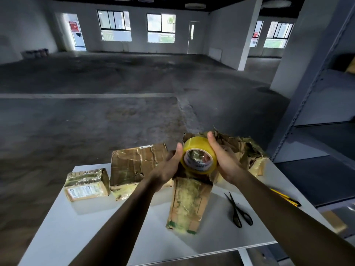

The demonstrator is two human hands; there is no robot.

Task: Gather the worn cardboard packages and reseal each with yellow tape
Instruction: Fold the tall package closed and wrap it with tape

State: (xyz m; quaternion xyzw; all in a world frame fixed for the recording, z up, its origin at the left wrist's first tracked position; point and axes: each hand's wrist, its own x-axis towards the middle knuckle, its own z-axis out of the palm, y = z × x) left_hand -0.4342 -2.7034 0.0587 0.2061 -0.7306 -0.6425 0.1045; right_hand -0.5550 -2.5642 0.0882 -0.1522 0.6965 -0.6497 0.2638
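Above the white table (96, 217) we hold the tape (194, 144) with both hands, the left hand (169, 166) and right hand (224, 160) curled round its sides. The box (190, 204) lies just below, its long side running near to far, between both hands.
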